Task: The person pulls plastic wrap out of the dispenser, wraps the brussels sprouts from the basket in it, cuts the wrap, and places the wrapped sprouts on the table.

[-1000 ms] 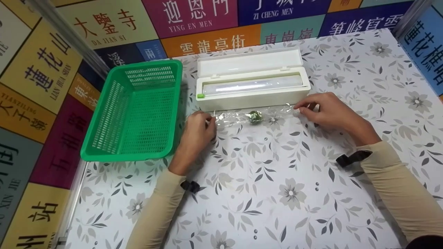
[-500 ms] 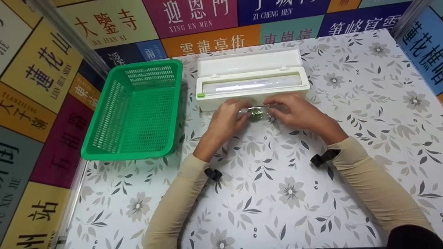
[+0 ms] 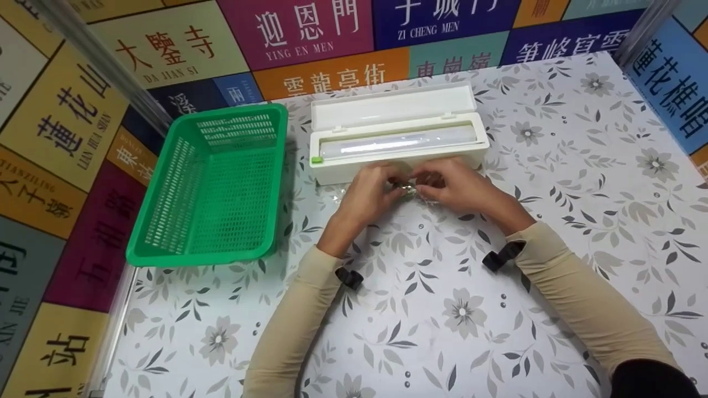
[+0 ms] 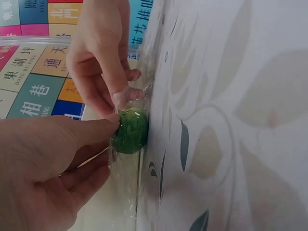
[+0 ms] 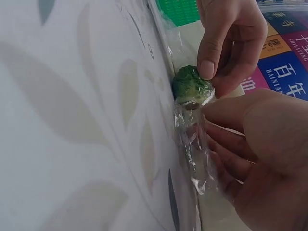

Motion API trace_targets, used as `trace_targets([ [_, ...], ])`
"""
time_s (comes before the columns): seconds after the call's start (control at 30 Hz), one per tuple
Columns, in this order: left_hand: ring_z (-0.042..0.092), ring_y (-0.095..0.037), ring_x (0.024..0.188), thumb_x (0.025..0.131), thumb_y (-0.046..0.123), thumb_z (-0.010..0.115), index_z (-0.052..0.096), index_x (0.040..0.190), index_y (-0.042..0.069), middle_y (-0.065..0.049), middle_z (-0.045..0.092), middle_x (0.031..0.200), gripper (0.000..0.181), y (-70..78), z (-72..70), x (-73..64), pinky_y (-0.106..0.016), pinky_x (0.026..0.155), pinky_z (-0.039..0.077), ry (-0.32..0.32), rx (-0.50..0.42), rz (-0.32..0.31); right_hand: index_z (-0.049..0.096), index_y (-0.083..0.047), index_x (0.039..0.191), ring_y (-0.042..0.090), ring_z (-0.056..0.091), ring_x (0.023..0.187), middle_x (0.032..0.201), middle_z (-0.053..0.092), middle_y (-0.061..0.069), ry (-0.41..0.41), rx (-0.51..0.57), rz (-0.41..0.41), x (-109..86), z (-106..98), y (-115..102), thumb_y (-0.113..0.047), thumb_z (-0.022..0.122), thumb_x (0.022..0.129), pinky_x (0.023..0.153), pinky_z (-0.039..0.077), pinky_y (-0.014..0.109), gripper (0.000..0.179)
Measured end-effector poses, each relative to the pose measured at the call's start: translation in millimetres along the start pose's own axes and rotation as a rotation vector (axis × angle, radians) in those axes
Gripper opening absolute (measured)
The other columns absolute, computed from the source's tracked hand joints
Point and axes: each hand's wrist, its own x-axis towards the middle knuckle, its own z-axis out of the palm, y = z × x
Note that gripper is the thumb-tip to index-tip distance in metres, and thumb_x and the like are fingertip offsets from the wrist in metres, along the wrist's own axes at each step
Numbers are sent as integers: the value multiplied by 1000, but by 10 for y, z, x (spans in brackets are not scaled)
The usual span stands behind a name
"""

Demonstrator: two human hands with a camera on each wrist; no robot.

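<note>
A small green Brussels sprout, wrapped in clear cling film, sits on the table in front of the white box. My left hand pinches the wrapped sprout between thumb and fingers. Right beside it, my right hand pinches the gathered film close to the sprout's end. In the head view the fingers hide most of the sprout. A loose tail of film hangs past the right fingers in the right wrist view.
Just behind my hands stands a white cling film box, lid raised, with a film roll inside and a green slider at its left end. A green plastic basket stands to the left. Printed wall panels border the flowered table.
Both hands have come inward from the film's two outer ends to the sprout. The film ends, stretched out sideways before, are now gathered close at the fingers.
</note>
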Motion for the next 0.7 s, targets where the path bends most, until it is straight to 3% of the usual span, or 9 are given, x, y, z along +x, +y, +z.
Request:
trace_targets([
  [0.13, 71, -22, 125, 94, 12, 84, 84, 112, 12, -6, 78, 130, 17, -22, -13, -58, -30, 115, 53, -32, -17, 48, 76, -4, 129, 25, 78, 91, 105, 82, 12, -40, 24, 7, -42, 15, 4, -12, 80, 98, 81, 63, 30, 32],
  [0.27, 67, -23, 127, 93, 9, 85, 86, 112, 15, -4, 78, 124, 20, -44, -33, -110, -34, 118, 48, -40, -22, 100, 77, -6, 128, 20, 76, 84, 98, 83, 10, -85, 66, 48, -71, 18, -31, -18, 84, 97, 73, 58, 20, 34],
  [0.37, 67, -23, 119, 94, 6, 83, 86, 114, 17, -5, 76, 118, 23, -68, -44, -153, -35, 110, 52, -40, -39, 121, 77, -6, 126, 17, 74, 78, 94, 82, 9, -116, 90, 104, -68, 29, -72, -21, 85, 96, 66, 59, 21, 35],
  [0.5, 71, -23, 105, 92, 2, 81, 83, 118, 12, -8, 73, 114, 28, -102, -49, -233, -30, 94, 60, -66, -135, 98, 75, -5, 128, 17, 74, 72, 95, 82, 12, -147, 156, 193, -65, 49, -125, -20, 85, 95, 59, 60, 25, 38],
  [0.7, 76, -22, 99, 88, -2, 85, 79, 121, 9, -11, 70, 120, 36, -119, -24, -379, -25, 88, 64, -85, -211, 89, 74, -3, 127, 17, 75, 73, 99, 83, 13, -198, 230, 254, -108, 103, -198, -23, 86, 95, 61, 60, 23, 39],
])
